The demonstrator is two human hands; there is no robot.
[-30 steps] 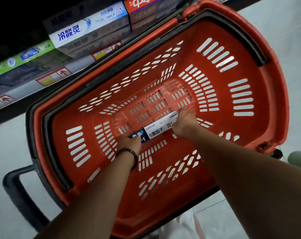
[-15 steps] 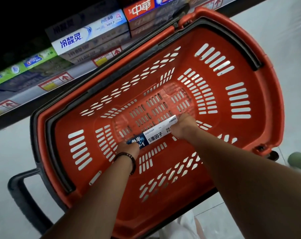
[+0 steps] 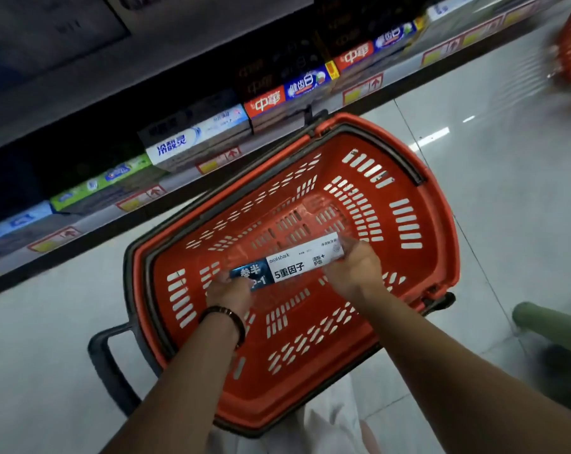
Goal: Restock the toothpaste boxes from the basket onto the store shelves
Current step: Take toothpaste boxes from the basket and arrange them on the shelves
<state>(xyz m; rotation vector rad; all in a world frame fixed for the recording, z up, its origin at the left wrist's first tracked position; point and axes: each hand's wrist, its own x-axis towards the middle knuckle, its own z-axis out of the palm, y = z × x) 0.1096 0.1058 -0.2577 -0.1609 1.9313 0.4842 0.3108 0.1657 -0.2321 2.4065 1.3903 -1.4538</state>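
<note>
Dim shelves [image 3: 179, 93], floor [image 3: 474, 126] glare, blurred edges

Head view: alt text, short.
The left hand and right hand grip the ends of a long white-and-blue cardboard toothpaste box over a red slotted plastic shopping basket. Colourful toothpaste boxes line the dark store shelf behind it.

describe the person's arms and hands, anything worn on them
The left forearm and right forearm are bare, no sleeves in view, no gloves. The left hand has a thin dark bracelet with a brownish edge round its wrist. The right hand and its wrist show nothing worn: no watch, band or ring that can be made out.
</note>
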